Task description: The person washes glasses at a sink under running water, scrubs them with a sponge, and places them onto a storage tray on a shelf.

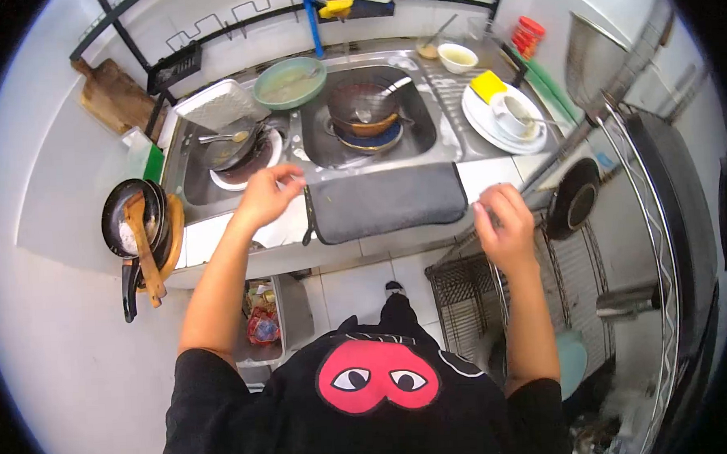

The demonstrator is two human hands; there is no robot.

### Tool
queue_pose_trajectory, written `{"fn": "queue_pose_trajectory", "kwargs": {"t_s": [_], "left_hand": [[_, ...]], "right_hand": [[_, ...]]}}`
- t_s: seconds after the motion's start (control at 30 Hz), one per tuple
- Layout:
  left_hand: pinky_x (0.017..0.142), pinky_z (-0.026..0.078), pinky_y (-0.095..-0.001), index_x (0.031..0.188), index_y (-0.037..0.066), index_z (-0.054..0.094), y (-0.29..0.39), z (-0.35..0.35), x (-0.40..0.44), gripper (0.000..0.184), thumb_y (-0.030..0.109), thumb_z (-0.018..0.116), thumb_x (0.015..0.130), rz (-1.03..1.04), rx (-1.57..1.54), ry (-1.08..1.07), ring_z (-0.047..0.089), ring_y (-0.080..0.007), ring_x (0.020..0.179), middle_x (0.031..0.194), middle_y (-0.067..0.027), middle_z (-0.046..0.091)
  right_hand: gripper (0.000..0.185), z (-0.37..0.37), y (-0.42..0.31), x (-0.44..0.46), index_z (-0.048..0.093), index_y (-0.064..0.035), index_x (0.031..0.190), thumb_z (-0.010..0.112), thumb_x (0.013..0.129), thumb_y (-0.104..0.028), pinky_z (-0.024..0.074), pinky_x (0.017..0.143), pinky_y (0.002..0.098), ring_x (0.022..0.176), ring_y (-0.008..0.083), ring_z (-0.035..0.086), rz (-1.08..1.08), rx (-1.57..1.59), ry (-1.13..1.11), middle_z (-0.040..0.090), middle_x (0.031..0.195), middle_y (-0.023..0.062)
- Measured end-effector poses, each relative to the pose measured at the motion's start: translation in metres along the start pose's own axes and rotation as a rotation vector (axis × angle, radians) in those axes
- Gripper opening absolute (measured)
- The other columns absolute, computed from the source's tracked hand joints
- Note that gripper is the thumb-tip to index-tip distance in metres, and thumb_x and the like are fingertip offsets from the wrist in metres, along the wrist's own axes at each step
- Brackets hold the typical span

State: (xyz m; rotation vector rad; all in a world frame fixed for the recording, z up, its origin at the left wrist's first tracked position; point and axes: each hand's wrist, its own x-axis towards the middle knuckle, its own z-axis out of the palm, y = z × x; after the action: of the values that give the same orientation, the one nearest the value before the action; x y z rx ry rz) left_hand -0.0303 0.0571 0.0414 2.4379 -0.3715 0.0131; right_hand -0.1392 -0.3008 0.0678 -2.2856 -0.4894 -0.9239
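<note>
A folded dark grey cloth [387,200] lies over the front edge of the counter, below the right sink basin. My left hand [271,196] is just beyond the cloth's left end, fingers curled loosely and apart, holding nothing. Off the cloth's right end is my right hand [505,223], raised with bent, parted fingers and nothing in it. Behind the cloth, the right basin [315,132] holds a brown bowl [358,105] with a spoon inside. In the left basin sit a dark pan [229,153] and a white dish [276,150].
A green bowl [290,82] stands behind the basins. White plates [478,112] with a cup and yellow sponge [488,86] are at right. Frying pans [127,209] stack at the left end. Wire shelving [638,191] rises at right; a bin [294,311] stands below the counter.
</note>
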Motion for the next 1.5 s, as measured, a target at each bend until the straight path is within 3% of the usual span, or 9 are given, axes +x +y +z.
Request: {"fn": "queue_pose_trajectory", "kwargs": {"t_s": [0.17,0.2,0.37,0.47,0.67,0.9,1.27,1.33,1.5], "left_hand": [[0.071,0.046,-0.0304,0.098,0.005,0.063,-0.017,0.017,0.015,0.027,0.023,0.064,0.078,-0.148,-0.039,0.019,0.061,-0.0205,0.076,0.079,-0.0106,0.064],[0.056,0.041,-0.0260,0.098,0.006,0.063,-0.026,0.021,0.018,0.024,0.021,0.064,0.079,-0.104,-0.028,0.077,0.049,-0.0097,0.055,0.076,-0.0043,0.063],[0.056,0.043,-0.0274,0.099,0.007,0.063,-0.053,0.019,0.015,0.023,0.020,0.062,0.080,-0.230,-0.060,0.242,0.051,-0.0119,0.054,0.076,-0.0060,0.064],[0.073,0.047,-0.0344,0.098,0.006,0.063,-0.052,0.008,0.005,0.024,0.021,0.062,0.079,-0.487,-0.098,0.279,0.062,-0.0264,0.078,0.083,-0.0142,0.065],[0.068,0.048,-0.0314,0.103,0.006,0.062,-0.099,-0.017,-0.020,0.026,0.021,0.061,0.082,-0.596,-0.018,0.420,0.061,-0.0189,0.068,0.078,-0.0104,0.063],[0.074,0.048,-0.0366,0.098,0.008,0.064,-0.116,-0.042,0.013,0.022,0.019,0.062,0.078,-0.427,0.023,0.484,0.063,-0.0288,0.081,0.087,-0.0145,0.065],[0.054,0.039,-0.0189,0.096,0.002,0.062,-0.089,0.000,0.111,0.017,0.009,0.063,0.080,-0.232,-0.277,0.259,0.046,-0.0050,0.058,0.075,-0.0016,0.058],[0.052,0.037,-0.0181,0.096,0.002,0.062,-0.087,0.012,0.118,0.017,0.009,0.062,0.080,-0.259,-0.317,0.178,0.044,-0.0032,0.057,0.075,0.0001,0.057],[0.052,0.037,-0.0187,0.098,0.002,0.063,-0.055,0.034,0.147,0.019,0.008,0.062,0.080,-0.182,-0.305,0.041,0.044,-0.0034,0.056,0.074,0.0007,0.056]], "right_hand": [[0.005,0.085,0.071,0.080,0.057,-0.0018,0.077,0.060,0.075,-0.006,0.0437,0.067,0.0369,0.075,0.0309,0.055,0.011,0.146,-0.154,0.055,0.079,0.0132],[0.006,0.102,0.084,0.095,0.057,-0.0020,0.077,0.060,0.075,-0.006,0.0437,0.067,0.0370,0.075,0.0311,0.055,0.031,0.170,-0.188,0.055,0.079,0.0133],[0.007,0.175,0.123,0.158,0.058,-0.0022,0.080,0.059,0.076,-0.008,0.0440,0.066,0.0366,0.073,0.0300,0.056,0.033,0.199,-0.434,0.056,0.079,0.0140],[0.006,0.200,0.115,0.169,0.057,-0.0017,0.076,0.059,0.074,-0.007,0.0438,0.061,0.0329,0.065,0.0266,0.055,-0.021,0.266,-0.604,0.056,0.071,0.0137],[0.014,0.220,0.108,0.131,0.058,-0.0015,0.072,0.067,0.070,-0.012,0.0412,0.055,0.0277,0.057,0.0136,0.053,0.139,0.423,-1.427,0.055,0.060,0.0056],[0.021,0.208,0.092,0.110,0.058,-0.0023,0.080,0.067,0.073,-0.020,0.0450,0.061,0.0345,0.065,0.0239,0.057,0.124,0.303,-1.288,0.060,0.071,0.0119],[0.027,0.149,0.181,0.147,0.060,-0.0013,0.095,0.065,0.074,-0.018,0.0469,0.068,0.0368,0.075,0.0299,0.061,0.383,0.047,-0.743,0.062,0.079,0.0164],[0.028,0.127,0.216,0.168,0.061,-0.0023,0.098,0.064,0.074,-0.017,0.0467,0.075,0.0350,0.083,0.0317,0.060,0.537,-0.159,-0.397,0.061,0.082,0.0184],[0.050,0.152,0.316,0.206,0.045,-0.0134,0.126,0.056,0.081,-0.030,0.0293,0.093,0.0610,0.117,0.0483,0.037,0.927,-0.682,-0.329,0.030,0.138,0.0191]]}}
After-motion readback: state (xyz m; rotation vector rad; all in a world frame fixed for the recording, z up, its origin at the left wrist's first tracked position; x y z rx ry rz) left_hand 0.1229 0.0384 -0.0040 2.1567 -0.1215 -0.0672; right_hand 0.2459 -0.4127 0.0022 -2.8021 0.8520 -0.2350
